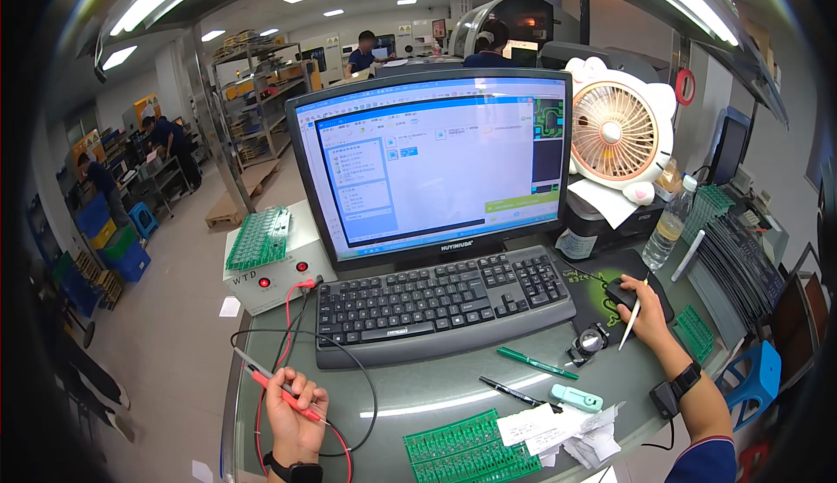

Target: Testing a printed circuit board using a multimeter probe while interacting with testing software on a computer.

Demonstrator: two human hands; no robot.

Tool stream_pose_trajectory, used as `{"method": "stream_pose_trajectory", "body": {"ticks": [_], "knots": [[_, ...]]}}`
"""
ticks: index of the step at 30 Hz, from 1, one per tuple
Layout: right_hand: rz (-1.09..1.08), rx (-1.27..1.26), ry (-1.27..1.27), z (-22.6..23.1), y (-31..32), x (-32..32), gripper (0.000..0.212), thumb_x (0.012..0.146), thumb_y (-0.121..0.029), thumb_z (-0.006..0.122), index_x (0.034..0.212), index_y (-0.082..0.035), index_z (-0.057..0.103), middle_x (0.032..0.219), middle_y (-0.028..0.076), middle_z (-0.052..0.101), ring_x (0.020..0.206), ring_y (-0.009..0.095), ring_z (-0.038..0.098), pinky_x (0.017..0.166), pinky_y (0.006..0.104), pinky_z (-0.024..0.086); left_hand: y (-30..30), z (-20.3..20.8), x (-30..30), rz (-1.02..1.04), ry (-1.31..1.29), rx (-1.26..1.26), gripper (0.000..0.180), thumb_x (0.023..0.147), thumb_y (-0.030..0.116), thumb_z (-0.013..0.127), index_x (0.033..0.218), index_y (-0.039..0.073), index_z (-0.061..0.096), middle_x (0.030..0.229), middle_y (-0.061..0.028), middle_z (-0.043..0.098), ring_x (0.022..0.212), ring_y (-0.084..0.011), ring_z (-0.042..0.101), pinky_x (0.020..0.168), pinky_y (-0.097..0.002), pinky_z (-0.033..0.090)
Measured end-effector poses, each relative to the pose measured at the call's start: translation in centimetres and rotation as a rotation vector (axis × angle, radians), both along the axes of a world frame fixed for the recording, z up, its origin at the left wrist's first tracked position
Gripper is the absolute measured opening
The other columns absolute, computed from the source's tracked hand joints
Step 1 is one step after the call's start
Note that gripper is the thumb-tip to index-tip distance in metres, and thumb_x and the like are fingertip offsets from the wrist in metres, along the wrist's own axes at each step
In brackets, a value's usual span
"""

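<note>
Red and grey test probes [283, 391] lie pinched together in the left hand [295, 418], fingers closed around them at the near left edge of the glass table [418, 387], their red and black leads looping back to the white box [270, 265] at far left. Well to the right, the right hand [647, 313] rests over a black mouse [622, 293] on its mat, fingers curled on it with a white pen [634, 317] tucked between them, just right of the black keyboard [440, 300].

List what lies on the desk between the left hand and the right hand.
In the head view, between left hand and right hand: a green pen, black pen, teal marker and a small loupe.
</note>
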State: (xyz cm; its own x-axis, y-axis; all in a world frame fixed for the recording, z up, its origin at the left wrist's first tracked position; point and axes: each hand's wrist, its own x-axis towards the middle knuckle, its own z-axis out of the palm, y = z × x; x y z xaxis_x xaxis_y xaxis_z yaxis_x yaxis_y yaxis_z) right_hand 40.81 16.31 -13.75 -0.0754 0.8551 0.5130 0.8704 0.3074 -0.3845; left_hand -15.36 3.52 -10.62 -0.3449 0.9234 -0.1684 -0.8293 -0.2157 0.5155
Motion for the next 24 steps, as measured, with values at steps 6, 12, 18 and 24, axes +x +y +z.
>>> {"method": "stream_pose_trajectory", "body": {"ticks": [6, 12, 18, 24], "knots": [[0.029, 0.032, 0.032, 0.17, 0.12, -0.06, 0.047, 0.070, -0.010, 0.075, 0.113, -0.010, 0.056, 0.141, 0.011, 0.051, 0.120, 0.033, 0.053, 0.099, 0.0419, 0.039, -0.03, 0.10, 0.08, 0.009, 0.014, 0.002, 0.018, 0.099, 0.023, 0.049, 0.085, 0.013, 0.053, 0.065, 0.0049, 0.045, 0.050, -0.0056, 0.042, 0.065, -0.0268, 0.049], [0.035, 0.015, 0.060, 0.12, 0.28, -0.01, 0.040, 0.071, -0.009, 0.075, 0.108, -0.009, 0.060, 0.138, 0.012, 0.054, 0.116, 0.034, 0.055, 0.097, 0.0404, 0.041, 0.09, 0.09, -0.02, -0.002, 0.010, 0.008, 0.018, 0.100, 0.024, 0.048, 0.086, 0.013, 0.053, 0.065, 0.0054, 0.045, 0.050, -0.0050, 0.042, 0.065, -0.0266, 0.049], [0.040, 0.054, 0.021, 0.10, 0.19, 0.03, 0.038, 0.069, -0.006, 0.073, 0.105, -0.008, 0.061, 0.134, 0.012, 0.056, 0.112, 0.034, 0.056, 0.095, 0.0397, 0.042, 0.18, 0.20, 0.03, 0.012, -0.015, -0.010, 0.019, 0.099, 0.025, 0.049, 0.085, 0.012, 0.051, 0.065, 0.0041, 0.043, 0.050, -0.0065, 0.040, 0.064, -0.0271, 0.047], [0.035, 0.056, 0.039, 0.31, 0.08, -0.20, 0.038, 0.066, -0.004, 0.072, 0.103, -0.007, 0.060, 0.131, 0.012, 0.058, 0.107, 0.033, 0.056, 0.094, 0.0388, 0.044, 0.11, 0.30, 0.14, 0.020, -0.015, -0.017, 0.020, 0.099, 0.025, 0.049, 0.085, 0.013, 0.052, 0.065, 0.0042, 0.044, 0.050, -0.0065, 0.040, 0.064, -0.0272, 0.047]]}}
